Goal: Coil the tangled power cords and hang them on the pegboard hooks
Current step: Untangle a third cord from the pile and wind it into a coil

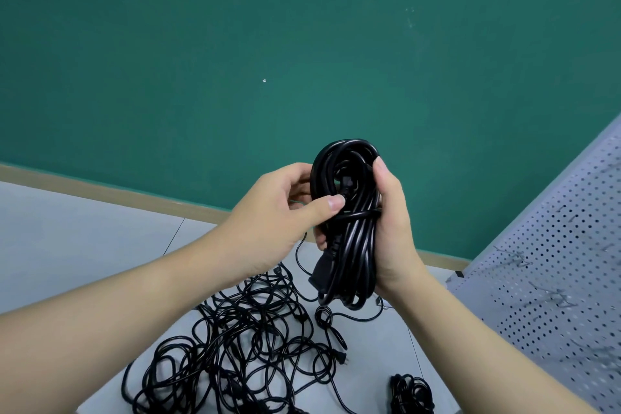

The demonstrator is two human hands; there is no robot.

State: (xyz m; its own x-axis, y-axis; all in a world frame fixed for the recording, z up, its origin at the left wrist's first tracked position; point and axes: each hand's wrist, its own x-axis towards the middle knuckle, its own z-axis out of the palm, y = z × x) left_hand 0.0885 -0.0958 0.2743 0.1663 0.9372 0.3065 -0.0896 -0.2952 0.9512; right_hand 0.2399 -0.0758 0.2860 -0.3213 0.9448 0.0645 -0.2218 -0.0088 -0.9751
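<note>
You hold a glossy black coiled power cord [349, 222] in mid-air, above the pale grey floor [84, 222] and in front of the green wall [235, 44]. The bundle consists of several parallel loops of round rubber cable, cinched at mid-height by one horizontal wrap of the same cable. A black moulded plug [321, 270] hangs at the lower left of the bundle; a second connector sits inside the upper loop. The long axis of the coil runs near-vertically, with the upper loop pointing up and away from you and the lower loop toward the floor.

Your right hand [393, 228] is wrapped around the right side of the coil, thumb pressed on the upper loop. Your left hand [285, 208] pinches the cable at the horizontal wrap, thumb on the near face and fingers curled behind.

Below, a loose tangled pile of thin black power cords [242, 346] lies on the floor. A white perforated metal pegboard [554, 279] with wire hooks [514, 254] stands at the right.
</note>
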